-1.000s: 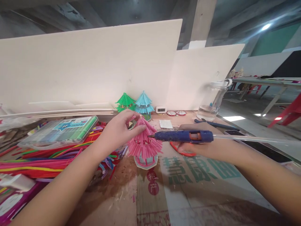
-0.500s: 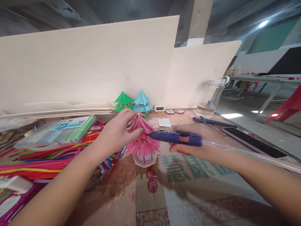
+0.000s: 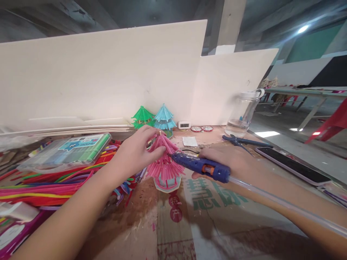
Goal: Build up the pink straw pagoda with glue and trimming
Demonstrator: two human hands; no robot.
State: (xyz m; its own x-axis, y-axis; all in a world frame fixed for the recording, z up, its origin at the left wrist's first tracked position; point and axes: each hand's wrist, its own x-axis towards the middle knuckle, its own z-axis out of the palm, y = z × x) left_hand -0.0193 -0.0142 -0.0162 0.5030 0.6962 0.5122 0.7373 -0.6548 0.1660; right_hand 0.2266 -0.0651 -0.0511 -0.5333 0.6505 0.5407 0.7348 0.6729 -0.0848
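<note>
A small pink two-tiered pavilion model (image 3: 166, 169) stands on the cardboard-covered table, its roofs made of fuzzy pipe-cleaner strips. My left hand (image 3: 142, 148) grips its upper roof from the left, thumb in front and fingers behind. In my right hand (image 3: 227, 159) is a blue hot glue gun (image 3: 202, 165) with a long clear glue stick coming out of its back end. The gun's nozzle points left, at the pink upper roof close to my left thumb. Whether the tip touches the strips is hard to tell.
Behind stand a green pavilion model (image 3: 142, 116) and a light blue one (image 3: 164, 117), with a small clock (image 3: 184, 125) beside them. Pipe cleaners (image 3: 54, 186) and a plastic case (image 3: 67, 150) lie left. Right are a water bottle (image 3: 242, 112), pliers (image 3: 246, 141) and a phone (image 3: 292, 165).
The back end of the glue gun has dropped and swung towards me, with the glue stick now lower. My right hand has turned with it. My left hand and the pink model look unmoved.
</note>
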